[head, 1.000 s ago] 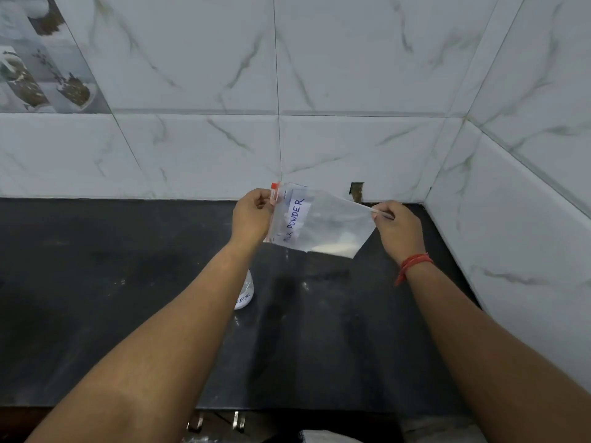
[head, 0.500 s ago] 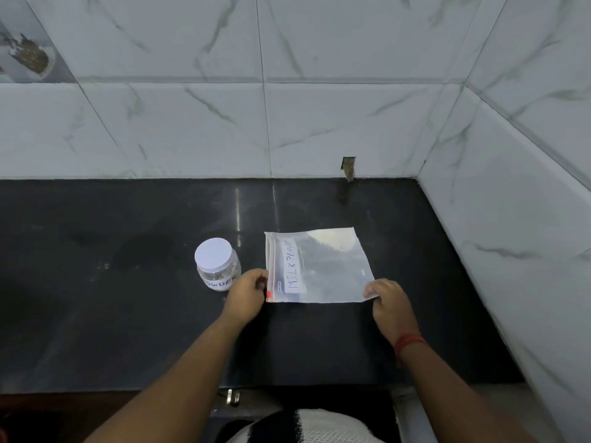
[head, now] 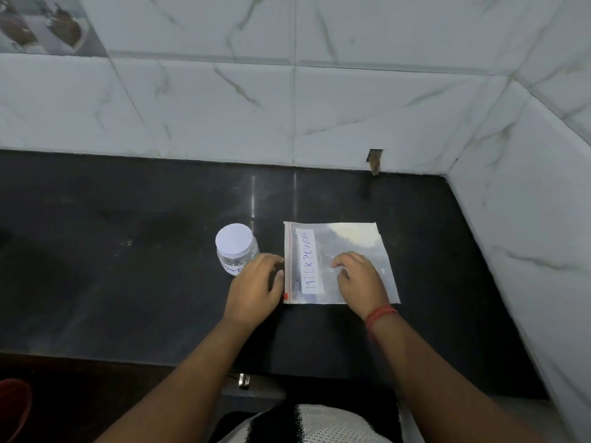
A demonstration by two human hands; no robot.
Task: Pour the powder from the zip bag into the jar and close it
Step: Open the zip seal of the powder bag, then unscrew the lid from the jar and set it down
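A clear zip bag (head: pixel 348 241) labelled "MILK POWDER" lies flat on the black counter (head: pixel 128 251), its red-striped zip edge to the left and a little white powder in its far corner. My right hand (head: pixel 359 281) rests on top of the bag, fingers bent and pressing the plastic. Beside the zip edge lies my left hand (head: pixel 256 289), fingertips touching the bag's left side. Just left of the bag stands a small clear jar (head: pixel 236 249) with a white lid on it and a partly hidden label.
White marble-look tiled walls close the counter at the back and on the right (head: pixel 527 219). A small notch (head: pixel 374 161) marks the back wall's base. A red object (head: pixel 12 407) shows at the bottom left, below the counter's front edge.
The bag was held up in the air by both hands, then laid flat on the counter. My right hand has moved from its near right corner onto its middle.
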